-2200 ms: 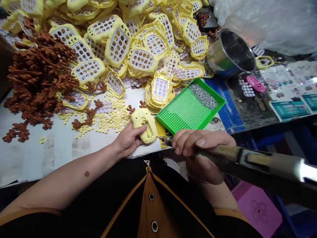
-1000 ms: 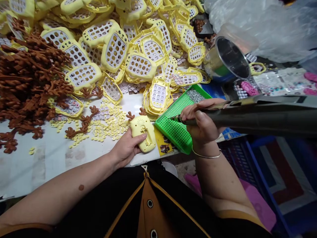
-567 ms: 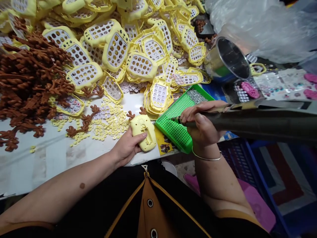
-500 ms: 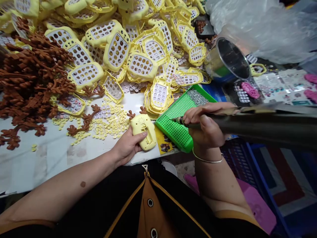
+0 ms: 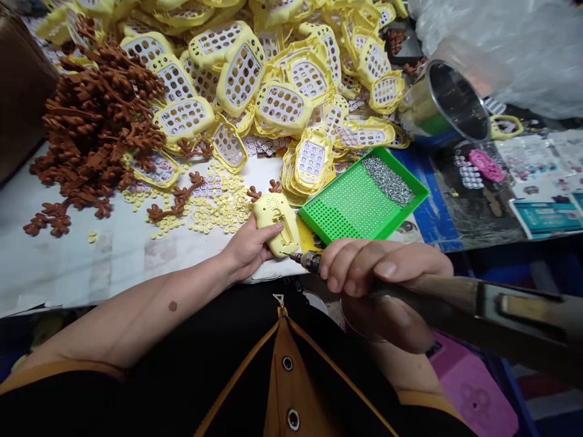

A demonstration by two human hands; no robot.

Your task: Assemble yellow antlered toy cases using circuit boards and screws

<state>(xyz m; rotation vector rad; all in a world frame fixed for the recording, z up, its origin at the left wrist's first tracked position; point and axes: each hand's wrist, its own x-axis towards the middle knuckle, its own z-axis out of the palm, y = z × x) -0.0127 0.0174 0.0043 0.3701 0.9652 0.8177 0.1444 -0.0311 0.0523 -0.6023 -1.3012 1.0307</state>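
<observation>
My left hand [image 5: 248, 249] grips a small yellow toy phone shell [image 5: 276, 222] lying back-up at the table's front edge, brown antlers on its top. My right hand [image 5: 378, 270] is closed around a long electric screwdriver [image 5: 460, 306], whose tip touches the lower right corner of the shell. Just right of the shell sits a green perforated screw tray [image 5: 339, 209] with a heap of small silver screws [image 5: 389, 180] in its far corner.
A large pile of yellow phone fronts [image 5: 273, 79] covers the back of the table. Brown antler parts [image 5: 98, 124] are heaped at the left. Small yellow buttons [image 5: 214, 209] lie scattered in front. A metal cup [image 5: 444, 106], sticker sheets [image 5: 532, 176] and plastic bags [image 5: 510, 42] are at the right.
My right hand has brought the screwdriver from over the green tray down to the shell's lower edge. The left hand keeps its hold on the shell.
</observation>
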